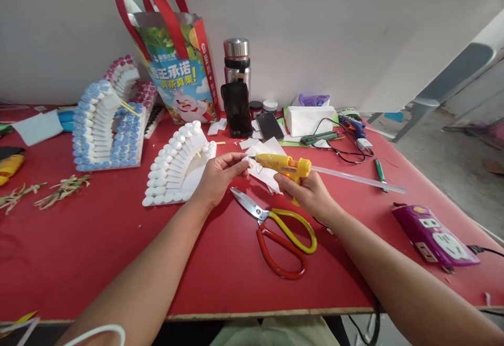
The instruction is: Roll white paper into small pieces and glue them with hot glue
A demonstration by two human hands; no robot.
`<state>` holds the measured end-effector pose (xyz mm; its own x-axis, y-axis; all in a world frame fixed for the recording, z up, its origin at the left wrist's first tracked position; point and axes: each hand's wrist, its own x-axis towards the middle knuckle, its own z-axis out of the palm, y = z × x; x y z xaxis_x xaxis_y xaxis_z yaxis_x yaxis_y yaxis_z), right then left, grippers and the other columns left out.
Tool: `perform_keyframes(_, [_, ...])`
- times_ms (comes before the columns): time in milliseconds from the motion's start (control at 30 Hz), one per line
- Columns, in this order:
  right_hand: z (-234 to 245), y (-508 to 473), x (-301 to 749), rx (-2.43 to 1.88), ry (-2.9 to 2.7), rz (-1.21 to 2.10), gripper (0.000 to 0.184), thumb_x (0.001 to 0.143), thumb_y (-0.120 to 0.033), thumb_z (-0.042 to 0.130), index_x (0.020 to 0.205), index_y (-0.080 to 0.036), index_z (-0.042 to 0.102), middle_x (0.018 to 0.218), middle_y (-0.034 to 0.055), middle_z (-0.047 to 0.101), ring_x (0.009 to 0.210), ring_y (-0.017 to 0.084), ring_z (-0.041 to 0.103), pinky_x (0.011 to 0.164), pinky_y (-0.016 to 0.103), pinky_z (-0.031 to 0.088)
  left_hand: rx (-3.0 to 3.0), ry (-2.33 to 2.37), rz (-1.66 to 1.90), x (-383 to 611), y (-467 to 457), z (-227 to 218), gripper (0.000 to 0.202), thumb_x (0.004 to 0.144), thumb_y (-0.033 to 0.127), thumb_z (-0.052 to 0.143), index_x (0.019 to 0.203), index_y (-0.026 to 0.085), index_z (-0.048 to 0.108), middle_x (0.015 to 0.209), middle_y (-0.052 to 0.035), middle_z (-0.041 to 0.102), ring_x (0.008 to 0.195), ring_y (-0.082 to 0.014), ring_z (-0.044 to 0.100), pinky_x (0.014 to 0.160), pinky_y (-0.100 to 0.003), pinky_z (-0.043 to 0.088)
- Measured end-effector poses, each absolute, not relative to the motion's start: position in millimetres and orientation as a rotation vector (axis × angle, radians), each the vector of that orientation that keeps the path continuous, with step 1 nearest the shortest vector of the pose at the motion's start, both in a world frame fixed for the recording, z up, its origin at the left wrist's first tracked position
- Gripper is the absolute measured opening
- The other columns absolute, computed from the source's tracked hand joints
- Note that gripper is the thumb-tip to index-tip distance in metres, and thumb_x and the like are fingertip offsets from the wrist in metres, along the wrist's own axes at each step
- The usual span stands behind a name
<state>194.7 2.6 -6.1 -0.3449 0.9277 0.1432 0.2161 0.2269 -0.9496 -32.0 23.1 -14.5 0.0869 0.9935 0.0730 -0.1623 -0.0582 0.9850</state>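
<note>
My right hand grips a yellow hot glue gun by its handle, with a long clear glue stick sticking out of the back. The nozzle points left, at a small white piece pinched in the fingertips of my left hand. Much of that piece is hidden by the fingers. Just left of this hand stands a white fan-shaped model edged with rounded white tips. Below both hands lie scissors with one red and one yellow handle.
Blue-tipped and pink-tipped models stand at the left, before a printed bag. A steel flask, upright phone, flat phone and tissue pack line the back. A purple power strip lies right, near a green cutter.
</note>
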Motion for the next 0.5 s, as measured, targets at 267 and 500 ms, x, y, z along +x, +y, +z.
perform_keyframes(267, [-5.5, 2.2, 194.7, -1.090, -1.789, 1.067, 0.038, 0.092, -0.049, 0.060, 0.071, -0.018, 0.059, 0.054, -0.0024, 0.051, 0.051, 0.011, 0.044, 0.050, 0.026, 0.036, 1.149, 0.975, 1.288, -31.6, 24.7, -15.6, 0.028, 0.076, 0.033, 0.080, 0.096, 0.014, 0.075, 0.077, -0.0042, 0.069, 0.068, -0.0128, 0.062, 0.077, -0.030, 0.051])
perform_keyframes(500, [-3.8, 1.3, 193.8, -1.112, -1.792, 1.050, 0.042, 0.092, -0.049, 0.059, 0.065, -0.017, 0.057, 0.054, -0.0022, 0.050, 0.052, 0.010, 0.044, 0.052, 0.025, 0.036, 1.168, 0.969, 1.253, -31.4, 24.7, -16.4, 0.026, 0.080, 0.031, 0.078, 0.098, 0.013, 0.074, 0.078, -0.0041, 0.068, 0.070, -0.0119, 0.061, 0.078, -0.029, 0.051])
